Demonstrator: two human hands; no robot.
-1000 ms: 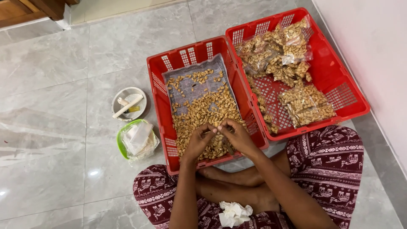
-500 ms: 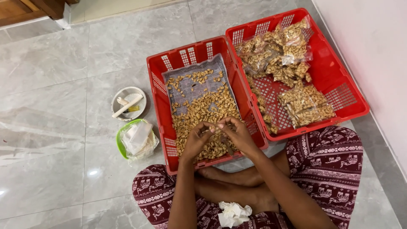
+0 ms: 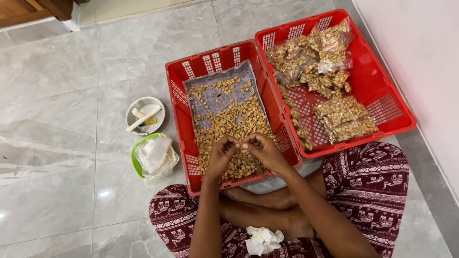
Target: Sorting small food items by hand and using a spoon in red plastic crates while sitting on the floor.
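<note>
A person sits cross-legged on a grey tiled floor [image 3: 57, 157], in patterned dark red trousers [image 3: 368, 177], with both hands over a red crate [image 3: 178, 102] set just in front of the knees. This near crate is lined with a sheet of printed paper [image 3: 215, 95], and a heap of loose peanuts [image 3: 234, 126] lies on it, thick at the near end and thin toward the far end.

The left hand [image 3: 221, 157] and the right hand [image 3: 265, 152] meet above the near end of the heap, fingertips touching or nearly so. Each hand's grip is pinched closed around something small held between the two hands. It is too small to make out, though it sits right over the peanuts. The right hand's heel rests close to the crate's right wall.

To the right and a little farther away, a second red crate [image 3: 382, 76] touches the first along one side. It holds small clear bags of peanuts [image 3: 344, 119], piled at the far end and again near the right middle, with a few loose nuts on its mesh bottom.

On the floor left of the near crate stands a small white bowl [image 3: 136, 102] with a white stick-like thing lying across it. Just nearer than that is a green bowl [image 3: 135, 162] stuffed with clear plastic bags [image 3: 155, 155]. A crumpled white tissue [image 3: 262, 240] lies in the person's lap, near the crossed feet.
</note>
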